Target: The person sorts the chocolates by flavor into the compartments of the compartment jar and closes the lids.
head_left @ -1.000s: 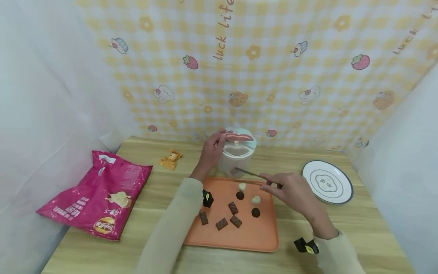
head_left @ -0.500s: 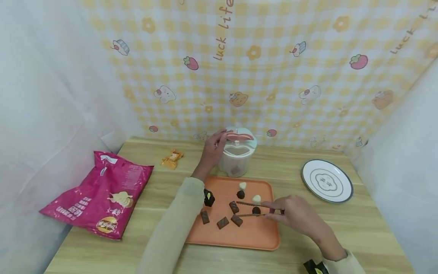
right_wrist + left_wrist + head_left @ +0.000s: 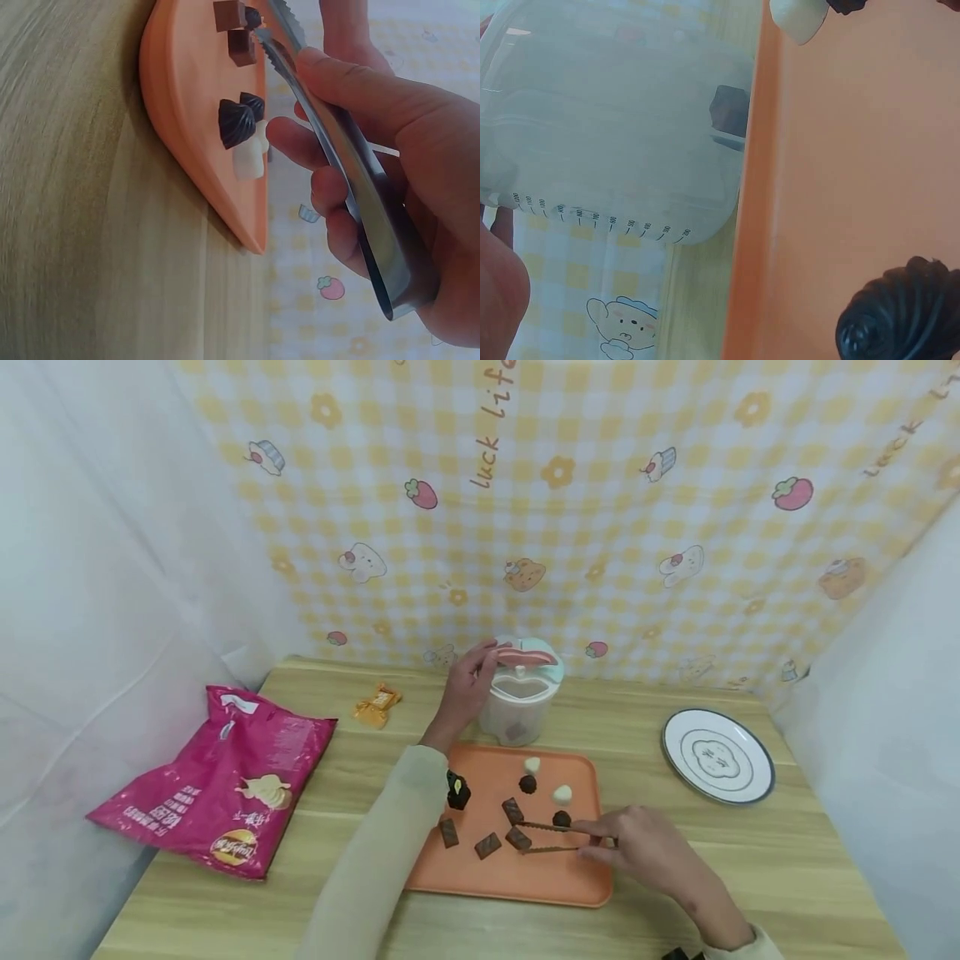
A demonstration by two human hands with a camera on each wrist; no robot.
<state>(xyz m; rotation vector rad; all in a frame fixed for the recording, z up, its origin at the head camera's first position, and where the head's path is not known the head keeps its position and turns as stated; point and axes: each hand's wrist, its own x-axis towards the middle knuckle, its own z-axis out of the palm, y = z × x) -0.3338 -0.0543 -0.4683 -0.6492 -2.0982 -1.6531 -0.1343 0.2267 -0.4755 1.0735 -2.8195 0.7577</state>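
Observation:
My left hand (image 3: 467, 689) holds the raised pink flap (image 3: 525, 658) on the lid of a clear plastic canister (image 3: 517, 718). A dark piece (image 3: 730, 111) shows through the canister wall near its bottom. With my right hand (image 3: 637, 847) I grip metal tongs (image 3: 360, 191), thumb on one arm and fingers on the other. In the head view the tongs' parted tips lie either side of the right end of a ridged brown chocolate (image 3: 517, 837). That chocolate rests on the orange tray (image 3: 555, 889).
Other brown chocolates (image 3: 487, 846), dark swirled ones (image 3: 528, 784) and white ones (image 3: 562, 793) lie on the tray. A magenta chip bag (image 3: 225, 785) and orange-wrapped sweets (image 3: 377, 706) are at left. A white plate (image 3: 717, 756) stands at right, a checked cloth (image 3: 555, 527) behind.
My right hand has moved from beside the canister down over the tray, and the tongs have spread around one brown chocolate. A dark piece shows in the canister. My left hand stays put.

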